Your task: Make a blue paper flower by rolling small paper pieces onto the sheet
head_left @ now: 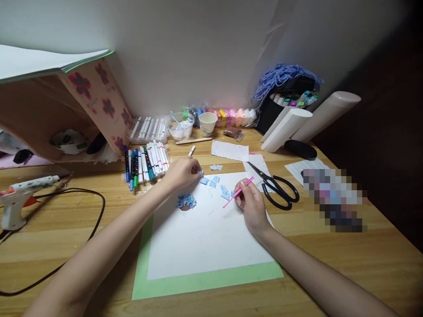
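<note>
My left hand (183, 173) is pinched at the far edge of the white paper sheet (198, 242), its fingertips on a small blue-and-white paper piece (200, 172). Several similar blue-striped paper pieces (213, 184) lie just to its right. In my right hand (253, 204), a thin pink stick (230, 200) is gripped between thumb and fingers, its lower end slanting left over the sheet. Between the two arms sits a small brown shape topped with curled blue-and-white bits (187, 201). Beneath the white sheet shows a green sheet (208, 281).
Black-handled scissors (277, 189) lie right of my right hand, partly over white paper strips. Markers (145, 165) are grouped at left, near a glue gun (20, 198) with its cord. A paper cup (208, 124), clear bowl (180, 127) and wooden stick (193, 141) stand behind.
</note>
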The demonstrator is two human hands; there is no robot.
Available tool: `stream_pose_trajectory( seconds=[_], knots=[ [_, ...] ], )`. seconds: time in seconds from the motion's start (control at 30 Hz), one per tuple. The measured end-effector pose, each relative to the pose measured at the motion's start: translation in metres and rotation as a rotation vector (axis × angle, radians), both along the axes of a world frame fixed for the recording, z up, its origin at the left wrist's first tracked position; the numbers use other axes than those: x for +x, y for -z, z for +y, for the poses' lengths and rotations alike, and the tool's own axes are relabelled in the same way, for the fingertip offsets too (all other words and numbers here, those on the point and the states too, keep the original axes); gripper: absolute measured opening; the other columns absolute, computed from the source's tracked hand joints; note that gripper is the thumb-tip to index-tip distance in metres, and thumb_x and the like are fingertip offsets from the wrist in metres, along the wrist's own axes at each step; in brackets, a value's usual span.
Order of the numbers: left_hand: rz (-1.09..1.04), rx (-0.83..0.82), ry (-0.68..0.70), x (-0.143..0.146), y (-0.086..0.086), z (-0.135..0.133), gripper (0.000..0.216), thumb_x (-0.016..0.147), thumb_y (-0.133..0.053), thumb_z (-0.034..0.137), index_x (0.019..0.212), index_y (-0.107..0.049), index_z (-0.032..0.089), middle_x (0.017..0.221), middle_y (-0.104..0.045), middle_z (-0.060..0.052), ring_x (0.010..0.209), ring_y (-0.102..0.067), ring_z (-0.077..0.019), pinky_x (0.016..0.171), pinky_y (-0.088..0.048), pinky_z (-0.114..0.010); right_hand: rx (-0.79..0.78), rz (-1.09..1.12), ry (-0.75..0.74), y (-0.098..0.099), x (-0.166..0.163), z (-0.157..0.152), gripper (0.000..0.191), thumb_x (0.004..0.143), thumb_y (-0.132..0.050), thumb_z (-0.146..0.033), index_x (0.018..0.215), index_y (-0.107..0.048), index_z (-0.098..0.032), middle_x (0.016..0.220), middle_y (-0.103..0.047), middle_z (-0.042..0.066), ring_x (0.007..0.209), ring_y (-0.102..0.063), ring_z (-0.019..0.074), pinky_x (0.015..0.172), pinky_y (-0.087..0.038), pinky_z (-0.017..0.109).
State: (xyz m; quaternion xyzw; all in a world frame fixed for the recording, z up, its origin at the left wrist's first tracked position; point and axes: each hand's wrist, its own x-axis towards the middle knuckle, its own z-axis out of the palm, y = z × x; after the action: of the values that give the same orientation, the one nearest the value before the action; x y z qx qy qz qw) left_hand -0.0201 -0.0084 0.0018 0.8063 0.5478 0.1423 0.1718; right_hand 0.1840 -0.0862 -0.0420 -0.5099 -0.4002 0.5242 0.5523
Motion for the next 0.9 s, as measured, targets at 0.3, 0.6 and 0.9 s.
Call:
stream_pose_trajectory(
  seconds=[0.3, 0.6, 0.9],
  knots=[
    [-0.08, -0.047, -0.013, -0.001, -0.003, 0.005, 0.027, 0.085, -0.05, 0.034, 0.081, -0.071, 0.017, 0.08, -0.071, -0.006, 0.069, -0.061, -0.0175, 0.06, -0.038, -0.026, -0.003, 0.01, -0.003, 0.0, 0.001, 0.0, 0.035, 0.087, -0.053, -0.046, 0.066, -0.046, -0.02, 0.05, -0.041, -0.006, 0.044, -0.033, 0.0069, 0.042, -0.024, 0.02],
    [-0.727, -0.395, -0.167, -0.003, -0.013, -0.019, 0.033, 0.066, -0.074, 0.043, 0.077, -0.07, 0.012, 0.074, -0.071, -0.007, 0.067, -0.063, -0.0142, 0.064, -0.048, -0.026, 0.081, 0.116, -0.045, -0.004, -0.002, -0.001, 0.026, 0.086, -0.054, -0.041, 0.07, -0.052, -0.02, 0.068, -0.055, -0.001, 0.057, -0.05, 0.0104, 0.052, -0.041, 0.022],
    [-0.761, -0.573, -0.1, 0.02, -0.031, -0.062, 0.011, 0.073, -0.068, 0.027, 0.077, -0.069, 0.016, 0.068, -0.067, -0.001, 0.06, -0.058, -0.0104, 0.056, -0.046, -0.023, 0.041, 0.047, -0.326, -0.019, 0.0, -0.009, 0.022, 0.089, -0.052, -0.041, 0.091, -0.059, -0.02, 0.054, -0.031, -0.008, 0.047, -0.025, 0.0078, 0.044, -0.019, 0.022]
  ],
)
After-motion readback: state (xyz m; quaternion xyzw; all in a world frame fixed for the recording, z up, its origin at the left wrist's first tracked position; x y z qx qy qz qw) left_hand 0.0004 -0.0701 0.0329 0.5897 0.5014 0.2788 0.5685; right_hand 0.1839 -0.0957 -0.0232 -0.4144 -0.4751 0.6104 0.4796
